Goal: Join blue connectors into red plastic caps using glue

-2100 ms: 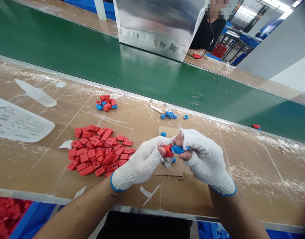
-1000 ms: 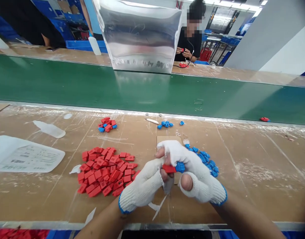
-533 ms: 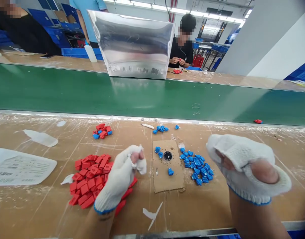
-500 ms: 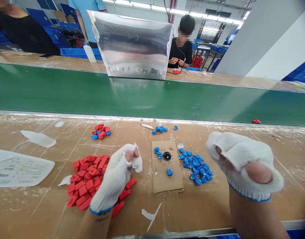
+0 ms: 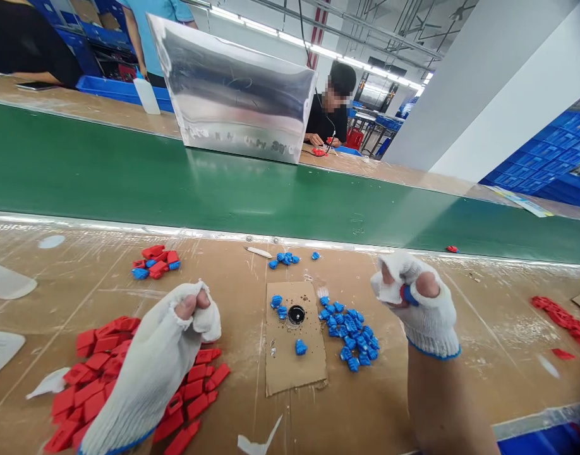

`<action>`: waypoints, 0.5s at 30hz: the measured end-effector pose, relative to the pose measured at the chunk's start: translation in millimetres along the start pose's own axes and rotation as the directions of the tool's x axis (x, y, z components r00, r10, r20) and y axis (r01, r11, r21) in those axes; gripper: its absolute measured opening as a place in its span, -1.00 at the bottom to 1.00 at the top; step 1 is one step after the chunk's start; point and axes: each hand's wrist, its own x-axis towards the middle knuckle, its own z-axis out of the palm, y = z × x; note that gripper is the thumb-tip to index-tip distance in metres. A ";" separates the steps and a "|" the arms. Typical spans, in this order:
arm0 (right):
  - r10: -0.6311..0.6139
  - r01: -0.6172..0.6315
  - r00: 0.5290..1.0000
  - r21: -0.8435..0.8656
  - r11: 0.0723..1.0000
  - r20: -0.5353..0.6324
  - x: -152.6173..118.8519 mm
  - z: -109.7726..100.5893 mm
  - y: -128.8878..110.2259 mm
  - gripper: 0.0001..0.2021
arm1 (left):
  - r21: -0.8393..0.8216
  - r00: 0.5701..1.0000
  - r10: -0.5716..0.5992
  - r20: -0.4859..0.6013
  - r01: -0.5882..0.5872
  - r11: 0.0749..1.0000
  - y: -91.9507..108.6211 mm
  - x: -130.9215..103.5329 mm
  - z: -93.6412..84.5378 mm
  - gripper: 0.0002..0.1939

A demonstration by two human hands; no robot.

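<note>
My left hand (image 5: 176,335), in a white glove with bare fingertips, is closed above the pile of red pieces (image 5: 91,385); whatever it pinches is hidden. My right hand (image 5: 416,300), gloved the same way, grips a small piece with blue and a little red showing (image 5: 407,295). Between the hands lies a cardboard sheet (image 5: 290,373) bearing a small round black dish (image 5: 296,315) and a few blue pieces (image 5: 301,347). Just right of the cardboard is a pile of blue pieces (image 5: 351,332).
A mixed red and blue cluster (image 5: 158,261) lies at the back left, more blue pieces (image 5: 285,258) behind the cardboard. Red pieces (image 5: 562,319) lie far right. A green belt (image 5: 271,196) crosses beyond the table, with a metallic panel (image 5: 237,88) and people behind.
The view has shifted right, bringing red pieces at the far right into sight. My right hand has turned and drawn in toward the blue pile, showing the piece in its fingers. My left hand stays closed.
</note>
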 end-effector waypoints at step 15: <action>0.185 -0.418 0.908 -0.847 0.328 -0.377 137.5 -115.8 150.6 -0.68 | -0.027 1.000 -0.013 0.001 0.013 1.000 -22.7 15.5 -16.6 -0.56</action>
